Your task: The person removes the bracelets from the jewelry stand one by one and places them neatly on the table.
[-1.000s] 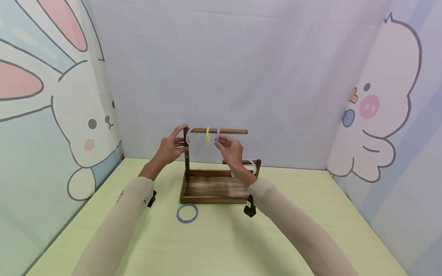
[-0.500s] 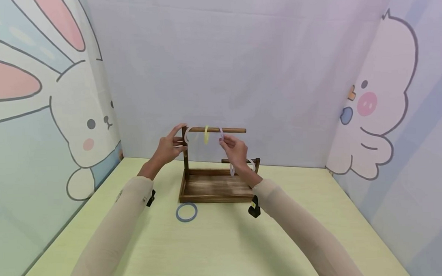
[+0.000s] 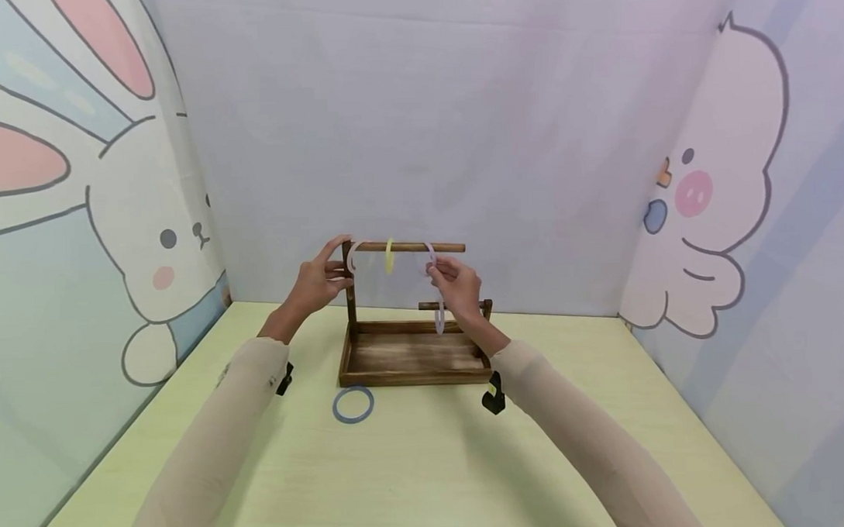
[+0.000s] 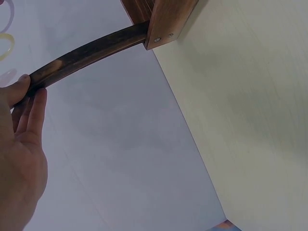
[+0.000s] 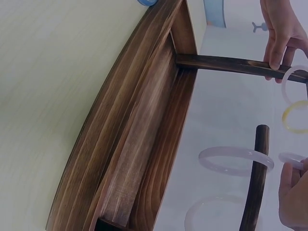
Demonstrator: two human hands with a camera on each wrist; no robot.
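Note:
My left hand [image 3: 314,287] grips the top of the upright post [image 4: 96,50] of a wooden bangle stand, thumb on one side and fingers on the other. At the stand's upper bar [image 3: 449,248], my right hand [image 3: 458,285] pinches a pale purple bangle [image 3: 431,251] that hangs around the bar. Left of it on the same bar hang a yellow bangle [image 3: 389,257] and, nearest the post, a whitish bangle [image 3: 351,260]. From the lower bar [image 5: 255,178] hangs another pale purple bangle [image 3: 439,319]. A clear whitish bangle [image 5: 187,216] there is mostly hidden in the head view.
A blue bangle [image 3: 353,405] lies flat on the table [image 3: 374,482], in front of the stand's tray [image 3: 412,378] at its left corner. Behind the stand hangs a pale cloth backdrop [image 3: 418,139], with cartoon-printed side walls.
My right hand has drawn the pale purple bangle rightward along the upper bar, away from the yellow one. My left hand stays on the post. The head view has shifted slightly.

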